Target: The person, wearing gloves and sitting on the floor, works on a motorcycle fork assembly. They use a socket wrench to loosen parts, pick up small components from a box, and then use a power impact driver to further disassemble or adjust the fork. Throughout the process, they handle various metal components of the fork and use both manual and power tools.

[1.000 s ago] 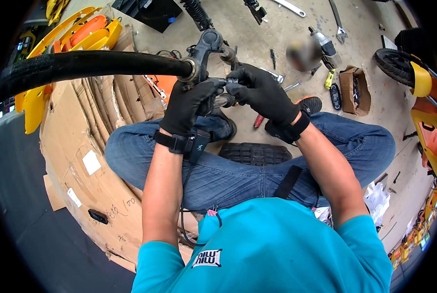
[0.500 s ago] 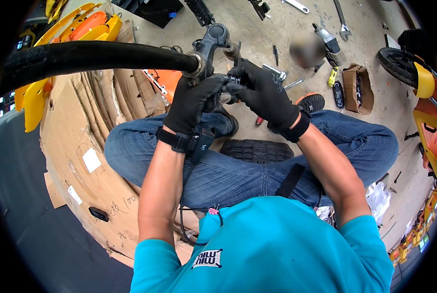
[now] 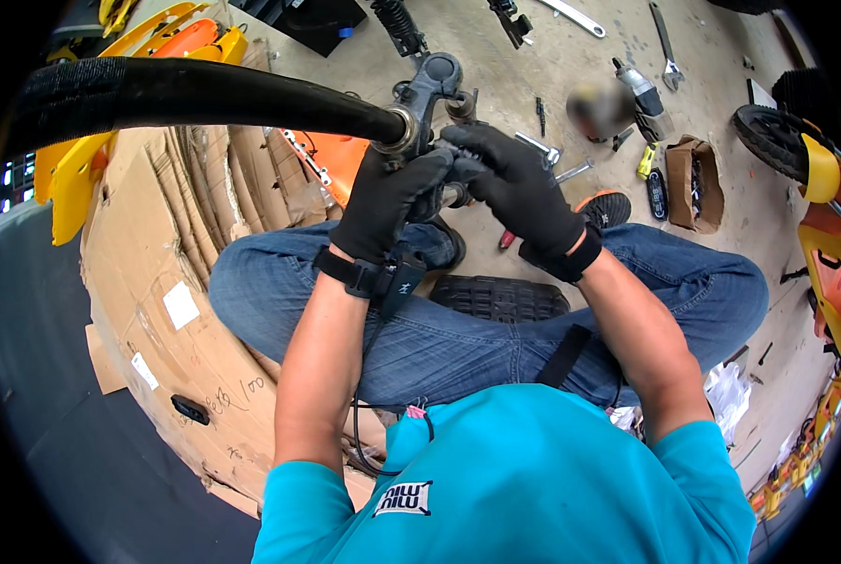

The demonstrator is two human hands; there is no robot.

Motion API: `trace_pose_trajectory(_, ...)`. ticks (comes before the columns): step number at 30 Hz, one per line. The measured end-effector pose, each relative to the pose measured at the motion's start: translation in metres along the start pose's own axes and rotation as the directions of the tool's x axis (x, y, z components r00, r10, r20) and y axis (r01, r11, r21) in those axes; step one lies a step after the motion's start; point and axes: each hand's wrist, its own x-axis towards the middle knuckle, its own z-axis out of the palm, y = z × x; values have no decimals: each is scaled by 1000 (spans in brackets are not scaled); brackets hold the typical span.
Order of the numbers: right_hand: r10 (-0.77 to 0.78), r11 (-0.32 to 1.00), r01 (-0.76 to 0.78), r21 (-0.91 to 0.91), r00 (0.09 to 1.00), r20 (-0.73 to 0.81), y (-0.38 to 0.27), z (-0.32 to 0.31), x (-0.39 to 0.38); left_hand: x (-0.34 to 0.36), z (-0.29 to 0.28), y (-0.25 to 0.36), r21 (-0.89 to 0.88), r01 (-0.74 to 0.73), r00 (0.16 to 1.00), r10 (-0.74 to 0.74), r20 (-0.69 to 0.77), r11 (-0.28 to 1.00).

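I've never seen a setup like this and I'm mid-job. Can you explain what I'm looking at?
There's no machine arm here: a person works with their own two hands in black gloves. The view comes from a wide camera on their head, looking down, so straight edges bend near the rim.

The left hand and right hand meet close to a metal bracket, where a thick black tube joins it. The fingers are curled, but what they grip is mostly hidden.

On the floor to the right are a power tool, an adjustable wrench and an open box of small parts. Flattened cardboard lies to the left.
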Motion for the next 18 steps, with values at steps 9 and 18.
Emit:
trace_pose_trajectory(9,244,607,-353,712,935,256,-6,-35,1,0,-5,-3,-41,-20,1000,19,-18,999)
trace_pose_trajectory(18,54,535,-407,740,891,451,-43,-43,-3,1,-16,-9,-72,-69,995,63,-75,995)
